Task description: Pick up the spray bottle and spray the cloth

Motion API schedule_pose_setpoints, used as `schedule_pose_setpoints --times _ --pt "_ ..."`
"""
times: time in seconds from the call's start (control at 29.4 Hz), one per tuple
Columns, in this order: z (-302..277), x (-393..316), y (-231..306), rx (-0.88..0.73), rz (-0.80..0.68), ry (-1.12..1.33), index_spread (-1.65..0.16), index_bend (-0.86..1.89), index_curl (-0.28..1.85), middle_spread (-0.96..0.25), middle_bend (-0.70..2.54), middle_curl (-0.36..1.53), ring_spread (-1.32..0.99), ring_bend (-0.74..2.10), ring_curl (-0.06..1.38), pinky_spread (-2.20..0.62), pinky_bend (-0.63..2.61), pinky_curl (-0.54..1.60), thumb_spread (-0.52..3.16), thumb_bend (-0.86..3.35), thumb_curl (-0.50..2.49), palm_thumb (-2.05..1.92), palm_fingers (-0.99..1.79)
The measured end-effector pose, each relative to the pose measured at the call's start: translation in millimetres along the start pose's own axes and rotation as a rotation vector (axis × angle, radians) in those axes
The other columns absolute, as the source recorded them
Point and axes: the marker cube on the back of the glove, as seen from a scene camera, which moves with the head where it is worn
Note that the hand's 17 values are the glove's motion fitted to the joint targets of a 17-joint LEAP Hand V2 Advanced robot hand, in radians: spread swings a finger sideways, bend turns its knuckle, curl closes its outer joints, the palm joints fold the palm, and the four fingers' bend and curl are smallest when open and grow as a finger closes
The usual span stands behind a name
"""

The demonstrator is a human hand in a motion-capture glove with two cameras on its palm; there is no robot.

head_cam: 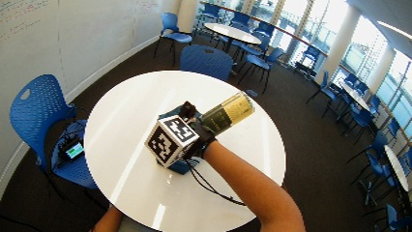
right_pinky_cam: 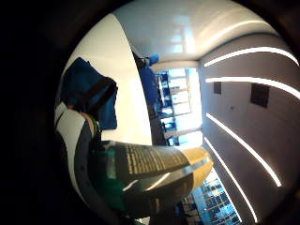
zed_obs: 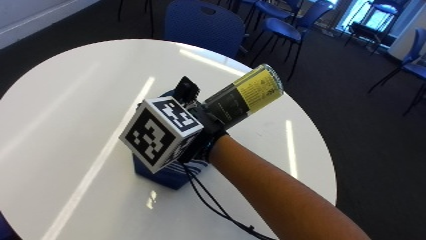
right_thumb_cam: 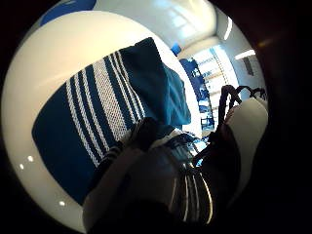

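Note:
In the outside view my gloved right hand [zed_obs: 208, 134] grips a spray bottle [zed_obs: 245, 95] with a dark and yellow label. The bottle is tilted, its flat base pointing up and away from the table. Under the hand a folded blue cloth [zed_obs: 162, 176] with white stripes lies on the round white table [zed_obs: 66, 100]. The thumb side palm view shows the striped cloth [right_thumb_cam: 97, 112] spread just below the palm, with the bottle's body [right_thumb_cam: 168, 183] close against it. In the little finger side view the labelled bottle [right_pinky_cam: 150, 166] crosses the picture above the cloth [right_pinky_cam: 86, 89].
A blue chair [zed_obs: 203, 22] stands at the table's far edge, and more chairs and tables fill the room beyond. Another blue chair [head_cam: 38, 116] stands to the table's left by the wall. The table's edge [zed_obs: 313, 150] runs close past the forearm.

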Motion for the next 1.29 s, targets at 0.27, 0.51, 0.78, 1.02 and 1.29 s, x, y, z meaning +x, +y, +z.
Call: schedule_pose_setpoints --times 0.27,0.51,0.78,1.02,1.29 --pt "2.5 -3.8 1.6 -0.004 -0.010 0.013 -0.24 0.54 0.55 -0.21 0.64 0.50 -0.23 0.59 0.45 -0.30 0.35 0.40 0.19 -0.03 0.83 0.86 1.40" --pt "4.0 -6.0 2.4 -0.012 -0.008 0.002 -0.24 0.54 0.55 -0.21 0.64 0.50 -0.23 0.59 0.45 -0.30 0.35 0.40 0.19 -0.03 0.83 0.86 1.40" --pt "3.9 -8.8 3.0 -0.012 -0.011 0.001 -0.24 0.54 0.55 -0.21 0.64 0.50 -0.23 0.59 0.45 -0.30 0.35 0.40 0.19 -0.03 0.83 0.86 1.40" --pt "4.2 -9.6 3.9 -0.016 -0.015 0.001 -0.24 0.54 0.55 -0.21 0.64 0.50 -0.23 0.59 0.45 -0.30 0.35 0.40 0.19 -0.03 0.83 0.86 1.40" --pt "1.1 -5.7 4.2 -0.010 0.009 -0.047 -0.24 0.54 0.55 -0.21 0.64 0.50 -0.23 0.59 0.45 -0.30 0.35 0.40 0.19 -0.03 0.83 0.86 1.40"
